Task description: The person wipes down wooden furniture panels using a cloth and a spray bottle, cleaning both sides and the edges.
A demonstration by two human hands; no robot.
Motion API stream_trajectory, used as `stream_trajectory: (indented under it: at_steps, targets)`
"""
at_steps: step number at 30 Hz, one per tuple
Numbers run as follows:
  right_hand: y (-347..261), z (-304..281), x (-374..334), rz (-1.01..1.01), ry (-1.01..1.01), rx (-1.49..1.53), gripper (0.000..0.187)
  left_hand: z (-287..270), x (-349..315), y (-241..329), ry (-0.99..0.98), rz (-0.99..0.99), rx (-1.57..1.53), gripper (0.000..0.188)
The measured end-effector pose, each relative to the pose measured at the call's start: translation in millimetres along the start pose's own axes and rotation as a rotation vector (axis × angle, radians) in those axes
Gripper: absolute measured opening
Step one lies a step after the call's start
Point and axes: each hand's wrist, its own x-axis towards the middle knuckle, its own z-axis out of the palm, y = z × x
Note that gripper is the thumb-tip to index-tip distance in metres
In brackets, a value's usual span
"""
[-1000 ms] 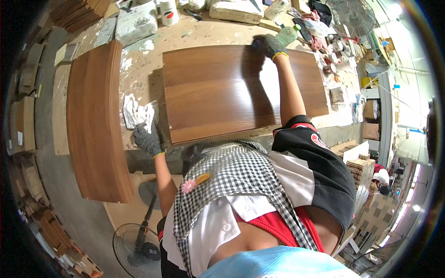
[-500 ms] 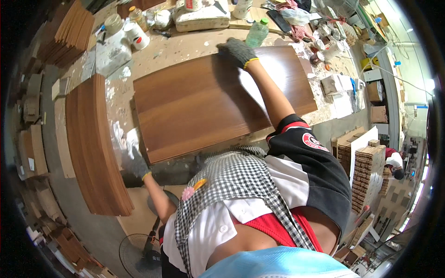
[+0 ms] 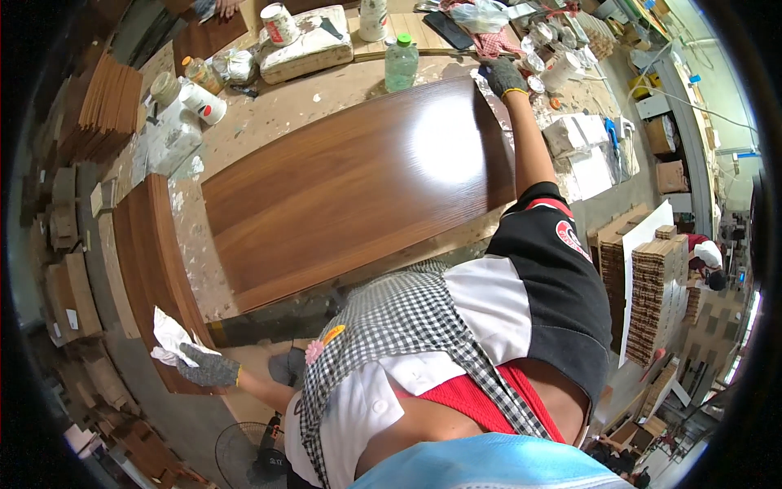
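Observation:
A glossy brown wood-grain panel (image 3: 326, 204) lies flat on the workbench, bright glare on its right part. My left hand (image 3: 208, 367), in a grey knit glove, grips a crumpled white cloth (image 3: 175, 336) over the near end of a stack of brown boards (image 3: 155, 244) at the left. At the panel's far right corner is my right hand (image 3: 503, 77), gloved the same way with a yellow cuff. Its fingers look curled, with something dark by the fingertips that I cannot make out. Small paint-smeared jars (image 3: 533, 63) stand just beside it.
Beyond the panel stand a green-capped bottle (image 3: 401, 63), a white cup (image 3: 202, 102) and a stained white block (image 3: 305, 45). Another person's hand (image 3: 228, 6) shows at the top edge. A fan (image 3: 252, 452) stands low at the left; cardboard stacks (image 3: 656, 293) are at the right.
My right hand has moved right, from the panel's far edge to its far right corner. My left hand has come nearer and left with the white cloth, over the board stack. The view has shifted.

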Motion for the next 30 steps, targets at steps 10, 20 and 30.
stream_trajectory:
  at_steps: [10,20,30]
  targets:
    - [-3.6,-17.2,5.6,-0.038,-0.023,0.189,0.032,16.2,-20.1,103.2,-0.088,0.125,-0.279,0.048]
    - [29.9,-25.8,-46.3,-0.131,-0.298,0.72,0.042,12.2,-91.4,175.4,-0.379,0.43,-0.193,0.04]
    - [20.2,8.9,-56.0,-0.03,-0.152,-0.16,0.049,69.0,-183.2,249.6,-1.102,0.665,-0.415,0.054]
